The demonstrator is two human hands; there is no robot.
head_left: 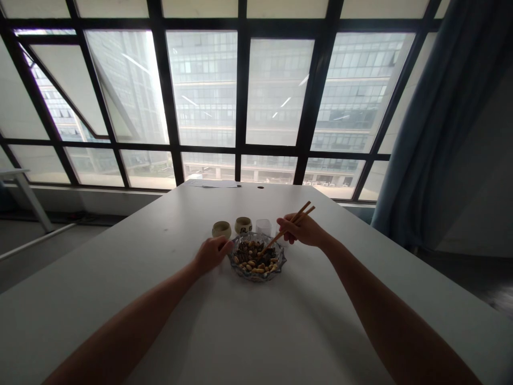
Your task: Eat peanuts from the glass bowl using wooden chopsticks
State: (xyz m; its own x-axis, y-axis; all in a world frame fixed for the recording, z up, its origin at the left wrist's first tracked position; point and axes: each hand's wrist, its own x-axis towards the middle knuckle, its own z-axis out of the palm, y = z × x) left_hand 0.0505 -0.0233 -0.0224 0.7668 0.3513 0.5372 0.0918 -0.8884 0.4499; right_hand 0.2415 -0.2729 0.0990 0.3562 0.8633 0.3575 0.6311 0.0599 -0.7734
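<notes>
A clear glass bowl [256, 276] with a scalloped rim stands on the white table, holding mixed nuts [256, 263]: pale peanuts in front, darker seeds or shells further back. My left hand [211, 254] grips the bowl's left rim, thumb toward the glass; its other fingers are partly hidden. In my right hand [303, 231] is a pair of wooden chopsticks [276, 238], slanting down to the left with their tips among the bowl's contents. Whether the tips pinch a piece is too small to tell.
Just behind the bowl stand two beige ceramic cups [222, 230], one with dark characters, and a clear cup [263, 226]. Another clear cup seems partly hidden by my right hand. Papers [212, 183] lie at the table's [248, 331] far end, near the windows. A blue curtain [417, 133] hangs right.
</notes>
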